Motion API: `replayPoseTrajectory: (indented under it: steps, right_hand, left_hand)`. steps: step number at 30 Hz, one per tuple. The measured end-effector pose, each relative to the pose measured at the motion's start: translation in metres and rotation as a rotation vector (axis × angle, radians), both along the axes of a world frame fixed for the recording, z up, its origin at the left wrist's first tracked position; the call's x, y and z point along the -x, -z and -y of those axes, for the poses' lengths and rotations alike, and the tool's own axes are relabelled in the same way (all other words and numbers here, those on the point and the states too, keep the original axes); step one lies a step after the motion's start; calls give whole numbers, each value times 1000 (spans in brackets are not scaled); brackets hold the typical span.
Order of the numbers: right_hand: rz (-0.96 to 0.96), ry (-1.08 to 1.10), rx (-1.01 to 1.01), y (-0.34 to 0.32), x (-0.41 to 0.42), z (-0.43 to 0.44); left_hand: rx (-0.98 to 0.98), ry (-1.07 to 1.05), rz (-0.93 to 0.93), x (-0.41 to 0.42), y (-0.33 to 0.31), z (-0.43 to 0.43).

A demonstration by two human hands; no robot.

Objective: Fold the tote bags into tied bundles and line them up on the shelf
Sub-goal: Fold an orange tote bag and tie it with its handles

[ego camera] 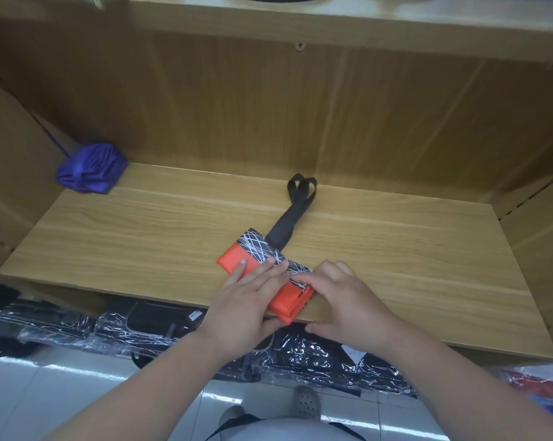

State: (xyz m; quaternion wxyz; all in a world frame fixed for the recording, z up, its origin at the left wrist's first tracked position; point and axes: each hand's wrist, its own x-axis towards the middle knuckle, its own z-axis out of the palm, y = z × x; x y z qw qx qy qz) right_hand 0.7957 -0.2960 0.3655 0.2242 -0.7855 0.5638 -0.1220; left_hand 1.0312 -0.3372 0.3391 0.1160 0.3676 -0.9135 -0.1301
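An orange tote bag point(237, 257) with a black band of white lines lies folded into a narrow strip near the front edge of the wooden shelf point(141, 230). Its black handles point(295, 208) stretch away toward the back wall. My left hand point(246, 300) presses flat on the folded bag with straight fingers. My right hand point(345, 297) sits beside it on the right, fingertips touching the patterned band, thumb near the shelf's edge. A purple tied bundle point(90, 168) rests in the shelf's back left corner.
Below the shelf's front edge lie plastic-wrapped dark goods point(300, 354) on the tiled floor. Another shelf board point(332, 14) runs overhead. Side panels close the shelf on both sides. Bare wood extends left and right of the orange bag.
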Motion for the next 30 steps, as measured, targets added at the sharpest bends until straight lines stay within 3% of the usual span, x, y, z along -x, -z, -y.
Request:
replayPoseTrajectory:
  steps: [8, 16, 21, 25, 30]
  right_hand:
    - [145, 56, 260, 15, -14, -25]
    - [-107, -174, 432, -25, -27, -6]
    - [-108, -249, 268, -41, -44, 8]
    - [-61, -202, 26, -44, -56, 25]
    - [113, -100, 23, -34, -51, 37]
  left_hand:
    - [-41, 96, -258, -16, 2, -5]
    - [-301, -73, -459, -28, -20, -17]
    - [-503, -160, -573, -39, -25, -25]
    - [-473, -201, -597, -40, -32, -18]
    - [-468, -281, -573, -35, -34, -6]
